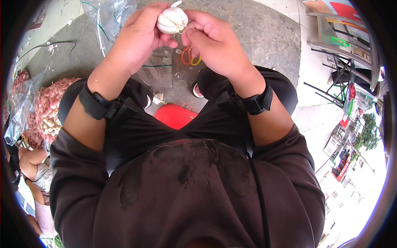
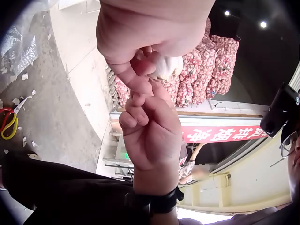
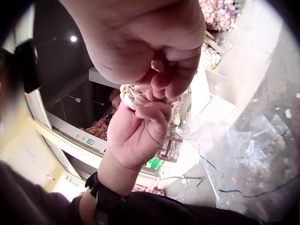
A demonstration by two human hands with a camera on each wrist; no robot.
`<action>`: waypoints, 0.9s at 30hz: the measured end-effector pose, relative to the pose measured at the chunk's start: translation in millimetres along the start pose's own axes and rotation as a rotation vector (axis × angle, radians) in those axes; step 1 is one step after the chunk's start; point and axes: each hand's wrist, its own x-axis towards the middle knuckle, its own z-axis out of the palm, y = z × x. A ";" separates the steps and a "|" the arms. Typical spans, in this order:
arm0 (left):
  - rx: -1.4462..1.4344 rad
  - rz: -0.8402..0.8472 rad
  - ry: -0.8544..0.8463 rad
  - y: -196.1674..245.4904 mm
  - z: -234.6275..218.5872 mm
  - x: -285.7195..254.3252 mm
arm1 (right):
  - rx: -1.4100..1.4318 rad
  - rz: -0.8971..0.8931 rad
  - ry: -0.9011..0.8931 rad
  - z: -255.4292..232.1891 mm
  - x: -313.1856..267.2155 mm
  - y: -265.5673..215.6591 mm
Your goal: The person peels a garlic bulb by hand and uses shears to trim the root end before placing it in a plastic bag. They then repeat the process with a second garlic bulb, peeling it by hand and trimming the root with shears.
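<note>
A white garlic bulb [image 1: 172, 20] is held up in front of the knees, its stem end pointing up. The left hand [image 1: 142, 35] grips it from the left side with curled fingers. Bent fingers of the right hand [image 1: 217, 43] touch the bulb's lower right side; whether they pinch a bit of skin cannot be told. In the left wrist view the garlic [image 2: 168, 68] is partly covered by the hands. The right wrist view shows the bulb [image 3: 133, 96] in the left hand [image 3: 136, 136], near the right hand's curled fingers.
Scissors with red and yellow handles [image 1: 191, 56] lie on the concrete floor [image 1: 264, 33] below the hands. A red seat [image 1: 173, 116] shows between the legs, a garlic bulb [image 1: 158, 98] beside it. Clear plastic bags [image 1: 108, 18] and net sacks of garlic [image 1: 51, 103] are at the left.
</note>
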 end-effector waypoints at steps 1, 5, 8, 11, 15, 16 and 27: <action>-0.016 -0.046 -0.013 0.6 -0.7 1.2 | -0.088 -0.040 0.015 -1.4 -0.6 2.9; 0.003 -0.175 -0.079 1.8 -5.2 3.5 | -0.633 -0.704 0.302 -4.8 13.5 28.0; 0.065 -0.221 -0.065 -2.1 -2.7 1.2 | -0.524 -0.699 0.382 -5.4 16.8 21.2; 0.096 -0.229 0.025 -1.8 8.5 -2.1 | -0.486 -0.539 0.312 0.3 1.5 -2.3; 0.185 -0.174 0.009 -1.8 7.3 -3.2 | -0.487 -0.523 0.361 4.6 0.4 -0.5; 0.194 -0.156 0.000 -3.8 5.4 -2.4 | -0.501 -0.541 0.373 4.4 0.7 -0.6; 0.277 -0.045 -0.124 -4.0 7.6 -4.4 | -0.433 -0.388 0.439 4.2 0.4 8.1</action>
